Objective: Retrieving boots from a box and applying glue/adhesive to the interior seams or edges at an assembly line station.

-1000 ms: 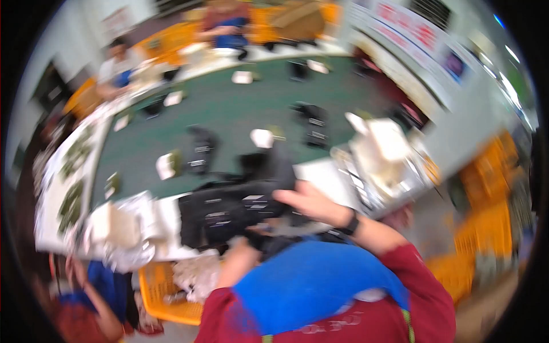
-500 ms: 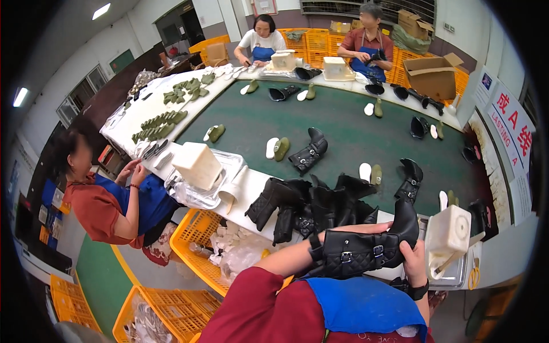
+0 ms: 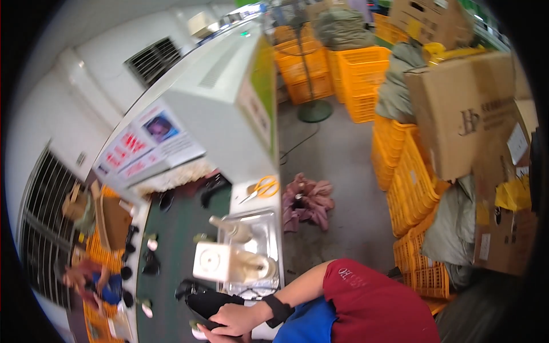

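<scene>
At the bottom of the view, my right hand point(image 3: 235, 320) is closed at the top of a black boot point(image 3: 214, 303), which lies low over the near end of the green work surface point(image 3: 168, 257). A dark wristband circles that wrist. Just under the right hand, a patch of skin at the lower edge may belong to my left hand, but its fingers are cut off and unclear. Close beside the boot is a metal tray point(image 3: 269, 220) holding a cream square container point(image 3: 211, 261) and a cream pot point(image 3: 251, 267). Orange-handled scissors point(image 3: 260, 188) lie beyond the tray.
A large pale machine housing point(image 3: 211, 108) rises past the work surface. Yellow crates point(image 3: 409, 197) and big cardboard boxes point(image 3: 463, 114) line the right. Dusky pink cloth point(image 3: 309, 200) lies on the floor near a round stand base point(image 3: 314, 111). A co-worker point(image 3: 97, 280) sits far left.
My view has swung sharply to the right, toward the machine housing, crates and boxes. The boot has gone from lying across both hands to the lower edge, with my right hand at its top.
</scene>
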`<state>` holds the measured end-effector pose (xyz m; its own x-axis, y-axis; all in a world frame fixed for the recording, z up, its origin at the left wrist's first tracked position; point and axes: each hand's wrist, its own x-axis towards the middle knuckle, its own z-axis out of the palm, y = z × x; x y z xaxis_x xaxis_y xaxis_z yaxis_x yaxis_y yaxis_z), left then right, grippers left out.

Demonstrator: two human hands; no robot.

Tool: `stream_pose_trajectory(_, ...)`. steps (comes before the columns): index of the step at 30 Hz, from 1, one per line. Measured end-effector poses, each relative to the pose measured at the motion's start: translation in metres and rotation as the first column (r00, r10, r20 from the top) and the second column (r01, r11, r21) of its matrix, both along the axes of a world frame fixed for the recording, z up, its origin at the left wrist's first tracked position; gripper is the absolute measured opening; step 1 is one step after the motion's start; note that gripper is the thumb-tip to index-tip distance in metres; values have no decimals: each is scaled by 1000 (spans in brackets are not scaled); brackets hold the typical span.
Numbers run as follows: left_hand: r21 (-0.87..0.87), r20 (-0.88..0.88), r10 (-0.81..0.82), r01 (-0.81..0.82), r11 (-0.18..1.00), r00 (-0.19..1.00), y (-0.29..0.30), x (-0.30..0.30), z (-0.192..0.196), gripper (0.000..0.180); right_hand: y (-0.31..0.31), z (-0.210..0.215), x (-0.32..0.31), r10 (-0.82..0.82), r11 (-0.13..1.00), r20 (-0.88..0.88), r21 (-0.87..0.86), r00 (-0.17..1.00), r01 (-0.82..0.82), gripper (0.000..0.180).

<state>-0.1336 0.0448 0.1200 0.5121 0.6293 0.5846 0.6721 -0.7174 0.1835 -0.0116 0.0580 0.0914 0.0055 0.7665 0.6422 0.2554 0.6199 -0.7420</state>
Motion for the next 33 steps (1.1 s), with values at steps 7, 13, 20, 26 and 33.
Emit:
stream_pose_trajectory(7,-12,-6,-187,187,982,982,23,69,10,65,-11,2,80,-55,983,34,-172,998,60,33)
stream_pose_trajectory(13,-5,32,-253,253,967,967,35,77,1,53,-19,0,110,-268,943,323,282,908,178,48)
stream_pose_trajectory(20,-311,262,-329,402,861,907,43,67,1,62,-10,-3,87,-162,973,451,221,878,67,38)
stream_pose_trajectory(26,-678,576,-127,559,478,807,48,49,0,100,-6,-1,64,-84,996,592,44,801,72,35)
stream_pose_trajectory(33,-457,405,-30,231,859,914,41,-26,-34,81,6,17,45,204,968,358,66,911,-243,28)
